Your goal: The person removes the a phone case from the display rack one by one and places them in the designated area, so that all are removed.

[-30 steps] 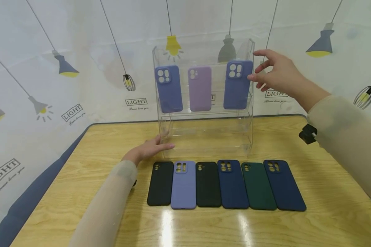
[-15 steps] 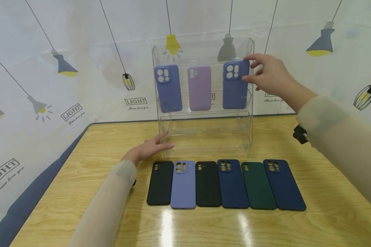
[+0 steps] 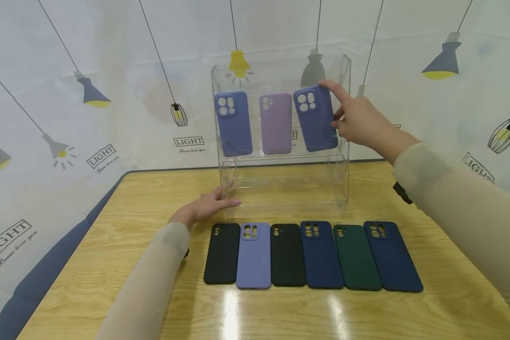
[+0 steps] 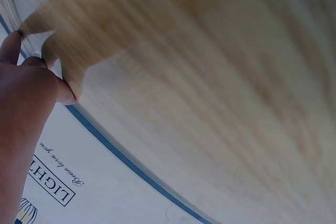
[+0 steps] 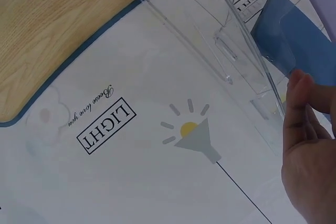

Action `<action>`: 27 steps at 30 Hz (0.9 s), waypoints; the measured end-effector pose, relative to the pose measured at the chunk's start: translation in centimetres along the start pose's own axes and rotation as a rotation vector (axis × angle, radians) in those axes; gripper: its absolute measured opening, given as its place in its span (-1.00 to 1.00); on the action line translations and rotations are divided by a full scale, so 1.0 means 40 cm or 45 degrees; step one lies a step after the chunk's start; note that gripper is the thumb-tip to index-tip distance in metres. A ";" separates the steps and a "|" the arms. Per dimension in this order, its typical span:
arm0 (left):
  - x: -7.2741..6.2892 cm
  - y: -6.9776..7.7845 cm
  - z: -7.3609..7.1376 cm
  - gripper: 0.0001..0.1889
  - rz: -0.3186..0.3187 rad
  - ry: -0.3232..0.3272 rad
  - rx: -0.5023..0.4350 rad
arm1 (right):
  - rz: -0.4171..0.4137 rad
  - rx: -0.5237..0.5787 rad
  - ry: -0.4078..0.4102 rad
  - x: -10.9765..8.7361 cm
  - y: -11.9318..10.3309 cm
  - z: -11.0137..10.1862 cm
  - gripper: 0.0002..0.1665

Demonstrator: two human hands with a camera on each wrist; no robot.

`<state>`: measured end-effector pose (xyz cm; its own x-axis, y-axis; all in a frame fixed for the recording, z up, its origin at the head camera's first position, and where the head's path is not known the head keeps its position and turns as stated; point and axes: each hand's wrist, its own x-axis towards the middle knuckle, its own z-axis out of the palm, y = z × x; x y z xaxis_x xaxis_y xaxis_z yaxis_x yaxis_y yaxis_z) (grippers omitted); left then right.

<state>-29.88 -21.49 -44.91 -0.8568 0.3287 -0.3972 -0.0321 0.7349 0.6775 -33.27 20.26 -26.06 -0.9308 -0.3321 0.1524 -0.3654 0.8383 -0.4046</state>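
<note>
A clear acrylic display stand (image 3: pixel 280 182) bears three phone cases on its upper tier. My right hand (image 3: pixel 359 120) grips the right-hand purple-blue phone case (image 3: pixel 316 120) by its right side, index finger at the top corner and thumb on the side edge. That case leans to the left. Beside it stand a lilac case (image 3: pixel 276 123) and another purple-blue case (image 3: pixel 234 125). My left hand (image 3: pixel 206 204) holds the stand's lower left side, thumb across the front and fingers behind. In the left wrist view, my left hand (image 4: pixel 34 80) shows at the edge of frame.
In front of the stand, a row of phone cases lies on the wooden table (image 3: pixel 110 264): a black case (image 3: pixel 222 255), a lavender one (image 3: pixel 254 259), another black (image 3: pixel 288 257), a navy one (image 3: pixel 324 259), a green one (image 3: pixel 359 259) and another navy (image 3: pixel 395 259). A lamp-printed backdrop (image 3: pixel 131 94) rises behind.
My right hand has moved left and taken hold of the right-hand case by its edge. The case has tipped from nearly upright to leaning left. My left hand stays at the stand.
</note>
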 end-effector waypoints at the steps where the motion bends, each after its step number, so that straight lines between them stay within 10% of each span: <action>1: 0.000 0.000 0.000 0.10 0.001 0.000 0.002 | -0.002 -0.015 0.010 0.000 0.001 0.000 0.23; 27: 0.005 -0.002 0.001 0.12 0.025 0.013 0.015 | -0.020 0.097 0.152 -0.012 0.007 0.010 0.18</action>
<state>-30.03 -21.46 -45.08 -0.8625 0.3373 -0.3772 -0.0088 0.7353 0.6777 -32.93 20.46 -26.62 -0.9210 -0.2871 0.2635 -0.3822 0.7969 -0.4677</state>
